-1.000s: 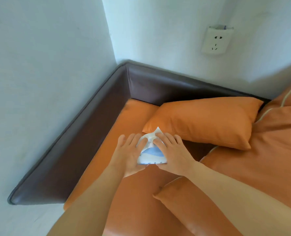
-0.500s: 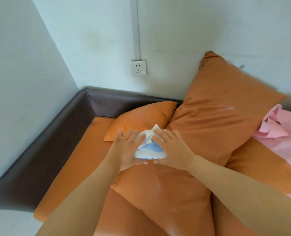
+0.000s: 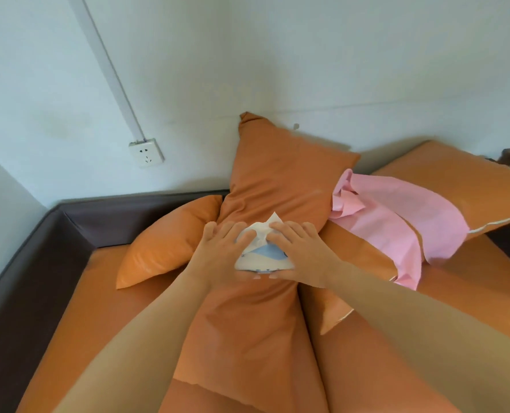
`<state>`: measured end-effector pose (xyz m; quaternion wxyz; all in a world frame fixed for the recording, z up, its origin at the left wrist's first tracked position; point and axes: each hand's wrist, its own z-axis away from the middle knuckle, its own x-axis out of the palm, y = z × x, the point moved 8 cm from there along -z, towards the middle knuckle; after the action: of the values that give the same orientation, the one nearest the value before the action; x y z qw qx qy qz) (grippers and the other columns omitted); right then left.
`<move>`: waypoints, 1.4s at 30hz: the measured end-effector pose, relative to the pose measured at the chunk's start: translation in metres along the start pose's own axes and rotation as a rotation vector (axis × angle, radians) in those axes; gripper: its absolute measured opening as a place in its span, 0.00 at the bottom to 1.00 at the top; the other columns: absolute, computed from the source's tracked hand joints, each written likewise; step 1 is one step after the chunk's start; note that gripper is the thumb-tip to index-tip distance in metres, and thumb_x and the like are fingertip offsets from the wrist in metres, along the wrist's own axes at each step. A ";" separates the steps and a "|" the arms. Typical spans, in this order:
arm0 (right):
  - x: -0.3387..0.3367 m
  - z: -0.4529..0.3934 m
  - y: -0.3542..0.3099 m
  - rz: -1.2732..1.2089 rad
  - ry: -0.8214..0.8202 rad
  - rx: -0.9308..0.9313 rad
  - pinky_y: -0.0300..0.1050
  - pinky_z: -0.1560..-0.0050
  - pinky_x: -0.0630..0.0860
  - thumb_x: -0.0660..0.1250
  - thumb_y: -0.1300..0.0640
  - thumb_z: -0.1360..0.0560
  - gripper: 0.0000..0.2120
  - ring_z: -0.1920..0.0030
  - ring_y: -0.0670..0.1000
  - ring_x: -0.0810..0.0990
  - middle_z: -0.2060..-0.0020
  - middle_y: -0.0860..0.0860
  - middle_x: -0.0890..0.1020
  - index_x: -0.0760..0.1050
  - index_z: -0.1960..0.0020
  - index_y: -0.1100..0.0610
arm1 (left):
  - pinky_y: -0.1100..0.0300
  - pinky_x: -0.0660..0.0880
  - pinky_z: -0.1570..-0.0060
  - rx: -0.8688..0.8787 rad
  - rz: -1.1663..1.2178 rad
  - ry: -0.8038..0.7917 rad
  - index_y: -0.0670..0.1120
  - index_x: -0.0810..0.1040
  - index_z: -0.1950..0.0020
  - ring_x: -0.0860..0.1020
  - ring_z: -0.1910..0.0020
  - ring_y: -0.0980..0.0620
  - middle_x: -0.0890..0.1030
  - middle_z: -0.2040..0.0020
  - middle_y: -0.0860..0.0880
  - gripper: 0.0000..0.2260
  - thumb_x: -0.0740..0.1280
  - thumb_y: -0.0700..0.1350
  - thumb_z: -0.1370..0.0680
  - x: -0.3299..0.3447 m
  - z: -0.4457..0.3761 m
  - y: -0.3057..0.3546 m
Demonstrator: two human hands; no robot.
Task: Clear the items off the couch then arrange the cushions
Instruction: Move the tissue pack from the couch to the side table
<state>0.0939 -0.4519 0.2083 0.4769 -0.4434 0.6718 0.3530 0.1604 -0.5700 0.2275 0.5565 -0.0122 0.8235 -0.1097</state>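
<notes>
A white and blue tissue pack (image 3: pixel 262 254) with a tissue sticking out of its top is held between my left hand (image 3: pixel 221 254) and my right hand (image 3: pixel 301 254), above a long orange cushion (image 3: pixel 277 180) that leans against the wall. A small orange cushion (image 3: pixel 170 242) lies to the left on the orange couch seat (image 3: pixel 98 308). A pink cloth (image 3: pixel 396 216) is draped over another orange cushion (image 3: pixel 462 180) on the right.
The dark brown couch rim (image 3: pixel 39 248) runs along the left side and the back. A white wall socket (image 3: pixel 146 152) with a cable duct above it sits on the pale wall. A dark object shows at the far right edge.
The view has swung to the right with the pack in both hands; the corner moved left, and the long cushion, pink cloth and right cushion came into view.
</notes>
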 end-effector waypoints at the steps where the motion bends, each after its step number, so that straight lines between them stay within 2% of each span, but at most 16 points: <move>1: -0.006 0.006 0.009 0.017 -0.002 0.015 0.53 0.46 0.66 0.66 0.32 0.33 0.31 0.38 0.56 0.71 0.34 0.53 0.72 0.68 0.40 0.52 | 0.52 0.59 0.55 0.013 0.007 0.008 0.49 0.71 0.43 0.77 0.52 0.49 0.77 0.47 0.51 0.33 0.63 0.73 0.35 -0.002 -0.010 0.007; 6: -0.033 0.043 0.058 0.051 0.008 0.072 0.53 0.49 0.70 0.67 0.32 0.33 0.31 0.40 0.57 0.74 0.36 0.53 0.73 0.72 0.41 0.53 | 0.51 0.59 0.53 0.073 0.026 0.037 0.49 0.73 0.44 0.76 0.52 0.49 0.77 0.47 0.51 0.33 0.65 0.73 0.36 -0.011 -0.058 0.054; 9: -0.052 0.070 0.090 0.067 0.037 0.090 0.55 0.50 0.71 0.63 0.33 0.32 0.30 0.42 0.58 0.75 0.37 0.55 0.75 0.73 0.41 0.54 | 0.51 0.59 0.53 0.103 0.000 0.070 0.49 0.72 0.43 0.75 0.50 0.48 0.77 0.46 0.50 0.33 0.67 0.72 0.36 -0.018 -0.087 0.089; 13: -0.068 0.114 0.140 0.077 0.013 0.126 0.57 0.47 0.71 0.70 0.35 0.34 0.32 0.41 0.60 0.75 0.35 0.56 0.74 0.70 0.38 0.54 | 0.51 0.58 0.54 0.118 -0.016 0.085 0.48 0.73 0.42 0.76 0.50 0.48 0.77 0.45 0.49 0.33 0.68 0.71 0.36 -0.023 -0.127 0.145; 20: -0.108 0.216 0.238 0.103 0.013 0.168 0.58 0.46 0.72 0.74 0.37 0.36 0.34 0.40 0.60 0.75 0.36 0.57 0.74 0.69 0.38 0.54 | 0.50 0.60 0.52 0.141 -0.028 0.118 0.48 0.74 0.41 0.77 0.49 0.48 0.77 0.45 0.49 0.32 0.66 0.71 0.34 -0.029 -0.208 0.268; 22: -0.121 0.240 0.267 0.128 0.003 0.176 0.58 0.47 0.73 0.71 0.37 0.34 0.32 0.40 0.60 0.75 0.35 0.56 0.74 0.69 0.38 0.54 | 0.50 0.60 0.52 0.130 -0.018 0.134 0.49 0.73 0.41 0.77 0.50 0.47 0.78 0.45 0.49 0.33 0.69 0.70 0.36 -0.032 -0.232 0.301; 25: -0.139 0.273 0.306 0.123 -0.007 0.204 0.57 0.48 0.72 0.58 0.34 0.30 0.30 0.41 0.60 0.75 0.35 0.56 0.74 0.71 0.39 0.54 | 0.50 0.60 0.53 0.153 0.014 0.134 0.49 0.71 0.41 0.76 0.50 0.46 0.78 0.45 0.48 0.35 0.70 0.70 0.38 -0.031 -0.266 0.343; 26: -0.142 0.283 0.319 0.127 -0.019 0.216 0.58 0.47 0.72 0.57 0.34 0.30 0.30 0.40 0.60 0.74 0.35 0.55 0.74 0.71 0.39 0.55 | 0.50 0.60 0.53 0.175 0.017 0.131 0.49 0.71 0.40 0.76 0.49 0.46 0.77 0.44 0.48 0.36 0.71 0.70 0.38 -0.030 -0.278 0.355; 30: -0.148 0.315 0.375 0.129 -0.049 0.273 0.59 0.45 0.70 0.72 0.39 0.33 0.31 0.37 0.61 0.72 0.33 0.55 0.72 0.72 0.37 0.55 | 0.50 0.59 0.51 0.229 0.036 0.127 0.49 0.71 0.39 0.76 0.47 0.47 0.77 0.43 0.49 0.36 0.71 0.69 0.40 -0.023 -0.330 0.394; 33: -0.154 0.331 0.417 0.110 -0.068 0.321 0.60 0.41 0.68 0.73 0.40 0.32 0.31 0.35 0.61 0.70 0.32 0.55 0.71 0.71 0.35 0.55 | 0.50 0.59 0.51 0.264 0.043 0.119 0.48 0.72 0.39 0.76 0.47 0.47 0.76 0.43 0.49 0.33 0.63 0.71 0.34 -0.013 -0.369 0.419; 37: -0.163 0.350 0.473 0.123 -0.075 0.358 0.61 0.41 0.68 0.73 0.41 0.32 0.31 0.34 0.60 0.70 0.32 0.55 0.71 0.71 0.34 0.55 | 0.50 0.59 0.50 0.293 0.081 0.142 0.49 0.73 0.40 0.76 0.47 0.47 0.76 0.43 0.49 0.31 0.68 0.69 0.33 0.000 -0.421 0.452; 42: -0.171 0.384 0.540 0.124 -0.098 0.419 0.58 0.40 0.66 0.71 0.40 0.31 0.32 0.34 0.58 0.69 0.31 0.53 0.69 0.69 0.34 0.54 | 0.51 0.58 0.51 0.297 0.135 0.130 0.49 0.71 0.40 0.76 0.47 0.48 0.76 0.43 0.51 0.32 0.69 0.69 0.34 0.009 -0.483 0.499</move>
<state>-0.2574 0.1298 0.2860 0.5680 -0.2749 0.7324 0.2556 -0.2360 -0.0041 0.2942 0.5038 0.1326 0.8314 -0.1933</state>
